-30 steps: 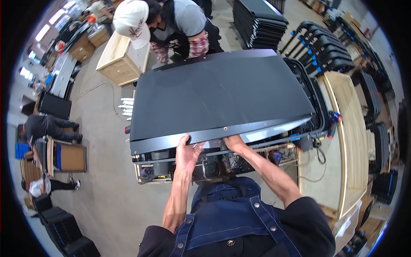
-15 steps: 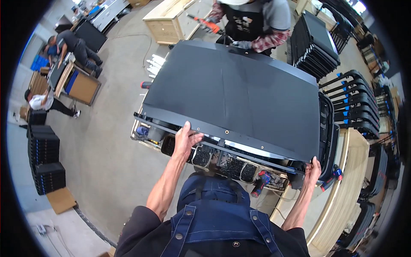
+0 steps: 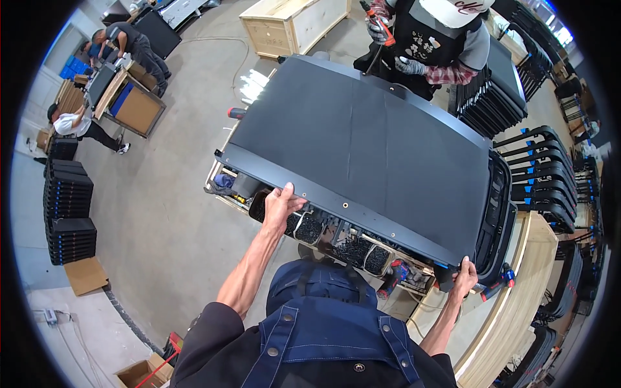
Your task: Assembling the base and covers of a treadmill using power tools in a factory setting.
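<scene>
Pinching the near edge, my left hand and right hand (thumbs on top, set well apart) hold the dark panel, which lies between me and a co-worker. The co-worker, gloved, grips a red-and-black tool.

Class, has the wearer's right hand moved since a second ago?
Yes: the right hand moved rightward along the near edge of the black panel, from about midway to the corner, toward the pale wooden crate.
</scene>
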{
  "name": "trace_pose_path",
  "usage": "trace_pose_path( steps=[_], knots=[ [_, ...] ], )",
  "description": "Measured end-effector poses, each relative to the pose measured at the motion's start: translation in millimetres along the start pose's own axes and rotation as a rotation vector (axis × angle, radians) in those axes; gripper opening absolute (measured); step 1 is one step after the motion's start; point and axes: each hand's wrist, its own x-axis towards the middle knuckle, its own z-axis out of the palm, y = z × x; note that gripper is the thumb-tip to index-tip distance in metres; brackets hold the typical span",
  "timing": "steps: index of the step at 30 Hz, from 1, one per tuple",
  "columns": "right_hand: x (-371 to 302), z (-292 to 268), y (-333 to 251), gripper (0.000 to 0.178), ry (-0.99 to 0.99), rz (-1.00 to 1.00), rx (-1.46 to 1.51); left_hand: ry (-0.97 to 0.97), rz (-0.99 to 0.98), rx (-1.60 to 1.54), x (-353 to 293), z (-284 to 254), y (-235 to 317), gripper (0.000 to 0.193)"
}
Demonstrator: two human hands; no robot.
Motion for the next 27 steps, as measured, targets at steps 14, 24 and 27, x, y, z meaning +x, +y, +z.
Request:
trace_pose_path(
  steps=[14, 24, 27],
  knots=[
    [-10.0, -2.7, 14.9, 0.042, -0.041, 0.006, -0.063, 0.032, -0.051, 0.521, -3.0, -29.9, 16.5, 0.063],
    [-5.1, 14.2, 6.6, 0.034, 0.002, -0.01, -0.036, 0.055, 0.069, -0.077, 36.2, -40.3, -40.5, 0.065],
    [-9.0, 6.6, 12.8, 0.034, -0.008, -0.036, 0.098, -0.015, 0.063, -0.008, 39.2, -38.0, -38.1, 0.066]
  ],
)
